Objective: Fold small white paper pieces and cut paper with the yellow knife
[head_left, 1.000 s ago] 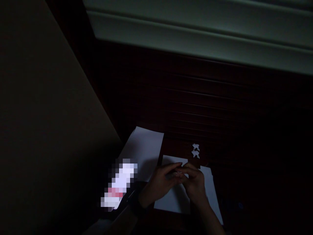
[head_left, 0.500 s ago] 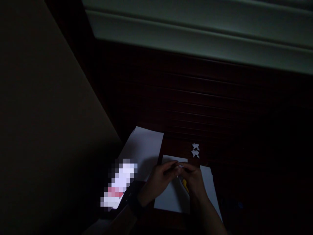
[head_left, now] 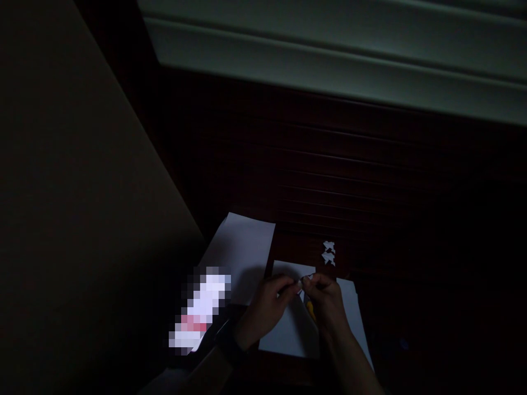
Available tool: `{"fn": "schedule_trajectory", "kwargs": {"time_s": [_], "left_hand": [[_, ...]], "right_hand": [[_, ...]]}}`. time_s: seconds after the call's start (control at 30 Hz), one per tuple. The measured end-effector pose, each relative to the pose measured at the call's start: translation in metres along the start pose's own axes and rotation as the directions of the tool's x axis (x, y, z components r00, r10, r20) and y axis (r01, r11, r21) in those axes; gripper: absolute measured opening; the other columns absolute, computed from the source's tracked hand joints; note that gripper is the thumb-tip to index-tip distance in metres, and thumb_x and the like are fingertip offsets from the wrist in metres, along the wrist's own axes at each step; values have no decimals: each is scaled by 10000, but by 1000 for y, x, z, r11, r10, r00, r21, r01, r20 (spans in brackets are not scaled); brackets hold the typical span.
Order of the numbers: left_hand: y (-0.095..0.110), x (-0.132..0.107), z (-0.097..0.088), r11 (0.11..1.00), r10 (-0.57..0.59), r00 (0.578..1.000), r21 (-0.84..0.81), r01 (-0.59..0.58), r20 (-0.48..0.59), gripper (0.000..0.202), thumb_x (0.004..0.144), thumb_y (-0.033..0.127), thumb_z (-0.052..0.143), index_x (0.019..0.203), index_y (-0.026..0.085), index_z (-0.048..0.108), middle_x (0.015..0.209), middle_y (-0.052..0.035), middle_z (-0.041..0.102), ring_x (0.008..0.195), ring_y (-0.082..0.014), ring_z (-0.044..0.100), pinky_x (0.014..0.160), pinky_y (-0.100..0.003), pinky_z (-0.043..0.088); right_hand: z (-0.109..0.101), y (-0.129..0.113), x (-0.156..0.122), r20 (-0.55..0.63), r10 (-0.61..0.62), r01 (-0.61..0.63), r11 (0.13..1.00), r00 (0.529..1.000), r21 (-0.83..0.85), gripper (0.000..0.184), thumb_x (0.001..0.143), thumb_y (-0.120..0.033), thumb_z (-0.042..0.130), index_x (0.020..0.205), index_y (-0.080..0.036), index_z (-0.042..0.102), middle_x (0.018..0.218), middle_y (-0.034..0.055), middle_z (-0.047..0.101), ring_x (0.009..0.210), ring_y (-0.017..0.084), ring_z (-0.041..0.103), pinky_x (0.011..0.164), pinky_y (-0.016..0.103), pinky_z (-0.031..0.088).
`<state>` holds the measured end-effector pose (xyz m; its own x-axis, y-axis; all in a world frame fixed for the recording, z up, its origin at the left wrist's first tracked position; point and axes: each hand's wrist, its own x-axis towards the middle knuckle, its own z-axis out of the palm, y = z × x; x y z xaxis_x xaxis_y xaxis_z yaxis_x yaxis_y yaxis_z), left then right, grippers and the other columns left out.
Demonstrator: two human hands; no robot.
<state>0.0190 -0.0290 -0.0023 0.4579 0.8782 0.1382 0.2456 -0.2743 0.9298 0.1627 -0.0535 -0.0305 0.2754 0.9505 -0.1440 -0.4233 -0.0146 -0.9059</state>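
Observation:
Between my fingertips is a small folded piece of white paper (head_left: 300,285), mostly hidden by them. My left hand (head_left: 269,302) pinches it from the left, a dark band around its wrist. My right hand (head_left: 327,300) is closed on its other side, thumb and forefinger together. Both hands are above a white sheet of paper (head_left: 284,334). A yellow-handled tool (head_left: 310,310) lies on that sheet, partly behind my right hand; its kind is hard to make out. Beyond the hands, two small folded white paper shapes (head_left: 328,252) rest on the dark tabletop.
A lit phone (head_left: 201,310), its screen blurred out, stands at the left. Behind it lies a larger stack of white paper (head_left: 247,247). More white sheets (head_left: 352,307) are at the right. A dark slatted panel (head_left: 329,164) rises behind the table. The room is dim.
My fingers have shifted on the small paper piece, with the right thumb and forefinger now pinched closer over it. The other things stay where they were.

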Motion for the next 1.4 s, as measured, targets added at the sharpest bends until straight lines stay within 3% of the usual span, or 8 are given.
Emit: {"fn": "schedule_trajectory", "kwargs": {"time_s": [0.13,0.43,0.73,0.83,1.07,1.13,1.23,1.4], "left_hand": [[7,-1,0,999,31,999,9,-31,-41,183,899,300,432,829,176,547,778,-7,570,725,-124,520,664,-223,401],[9,-1,-4,987,79,995,147,-69,-58,195,905,292,417,794,181,533,769,-14,561,718,-133,516,659,-233,400],[3,0,-2,987,68,995,148,-57,-69,220,921,253,359,785,188,519,747,-14,564,709,-135,525,646,-227,405],[-1,1,-2,988,56,993,146,-41,-100,205,915,256,371,794,190,524,738,-11,569,684,-132,525,627,-223,402],[-1,1,0,990,43,996,137,-32,-78,242,907,294,380,759,192,541,696,1,585,642,-123,534,598,-210,395],[-2,2,-4,989,34,996,147,-20,-88,238,901,321,388,794,197,561,731,-5,606,670,-129,552,615,-213,403],[-7,5,-15,980,-8,988,195,38,-153,288,902,375,361,801,199,565,713,-4,607,656,-135,560,618,-226,408],[-21,-7,-27,964,-62,973,239,115,-221,306,905,370,338,826,180,565,697,2,612,635,-140,581,605,-243,424]], "right_hand": [[1,-4,-2,-43,-4,2,999,999,-48,226,642,-277,763,594,-159,575,548,-50,496,497,72,401,488,203,315],[4,-2,-3,22,-3,6,990,1000,-142,159,665,-280,745,703,-161,648,656,-17,588,609,111,499,603,233,385],[2,-6,-2,76,36,-19,976,996,-215,186,732,-337,682,776,-156,673,622,-14,565,584,109,495,575,236,376],[1,-5,-2,124,16,12,975,992,-221,151,698,-290,712,739,-155,656,648,-15,567,614,113,503,599,239,385],[-5,-3,0,39,-85,93,944,996,-317,166,653,-284,726,661,-157,619,609,-12,576,563,124,513,564,251,410],[-2,-7,-3,40,-193,187,846,980,-499,140,700,-300,679,709,-165,644,643,7,599,588,142,532,575,261,419],[3,-8,-12,193,-351,365,534,916,-763,116,757,-248,608,833,-198,681,796,41,637,693,168,568,652,277,431],[1,28,-36,415,-292,454,77,862,-888,396,735,-41,479,1035,-242,641,978,55,616,763,164,598,662,244,441]]}}
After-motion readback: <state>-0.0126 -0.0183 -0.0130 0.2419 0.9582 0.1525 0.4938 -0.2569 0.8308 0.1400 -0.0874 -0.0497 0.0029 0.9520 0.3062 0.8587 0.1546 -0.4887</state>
